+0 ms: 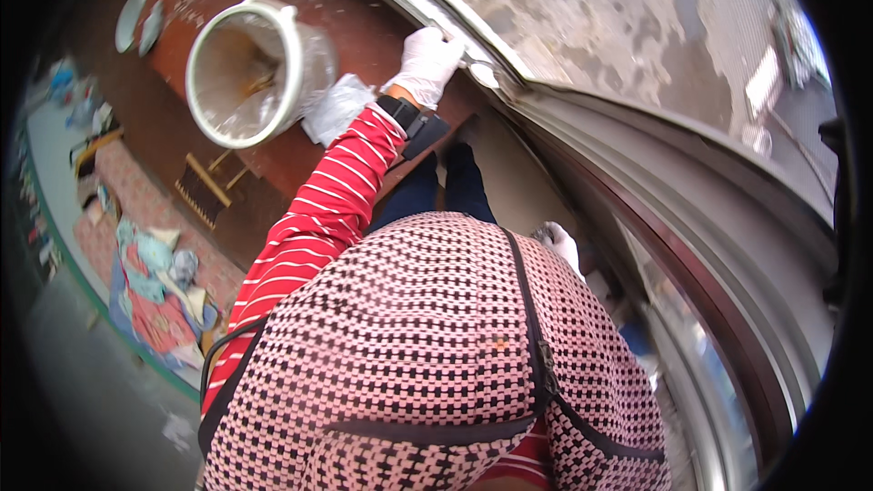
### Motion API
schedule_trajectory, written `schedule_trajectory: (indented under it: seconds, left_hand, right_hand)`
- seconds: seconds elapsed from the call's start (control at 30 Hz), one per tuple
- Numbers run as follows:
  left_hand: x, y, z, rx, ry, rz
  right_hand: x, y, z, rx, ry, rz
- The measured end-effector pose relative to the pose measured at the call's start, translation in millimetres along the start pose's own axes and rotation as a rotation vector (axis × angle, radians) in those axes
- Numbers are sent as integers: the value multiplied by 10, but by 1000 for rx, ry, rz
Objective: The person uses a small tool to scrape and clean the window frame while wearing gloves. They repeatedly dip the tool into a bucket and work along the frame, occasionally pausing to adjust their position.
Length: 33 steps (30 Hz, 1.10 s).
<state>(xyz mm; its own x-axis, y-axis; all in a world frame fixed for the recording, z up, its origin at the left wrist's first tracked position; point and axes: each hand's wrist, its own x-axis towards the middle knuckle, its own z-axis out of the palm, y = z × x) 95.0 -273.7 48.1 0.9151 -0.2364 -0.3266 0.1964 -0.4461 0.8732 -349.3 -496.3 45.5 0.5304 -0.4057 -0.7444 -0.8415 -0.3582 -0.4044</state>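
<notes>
My left hand [428, 65], in a thin white glove, is curled at the edge of a pale metal door or window frame [470, 27]. Whether its fingers grip the frame or a small thing there cannot be told. Just right of it is a shiny, whitish patch [484, 75] on the frame. Beyond the torso's right side shows part of my right hand [563, 244], also white-gloved, against a small dark grey thing [544, 234]; the rest is hidden by the pink-and-black checked garment. A black device is strapped to my left wrist.
A white bucket [295, 75] with a clear liner stands on the red-brown floor, beside a crumpled plastic bag [339, 109]. A small wooden rack [204, 181] and a bed or mat with piled clothes [153, 300] lie left. Ribbed metal framing [655, 150] curves along the right; wet-looking paving lies beyond.
</notes>
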Motion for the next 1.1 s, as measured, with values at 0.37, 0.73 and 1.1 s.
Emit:
schedule_trajectory:
  seconds: [0.37,0.73,1.1]
  left_hand:
    - [-1055,426,-2188,-277,361,58]
    - [-1025,183,-2834,607,885,205]
    - [-495,1106,-2460,-243,519,242]
  right_hand:
    - [371,-351,-57,398,-192,221]
    - [587,-6,-234,118,-99,-326]
    - [452,-911,-725,1,-110,115]
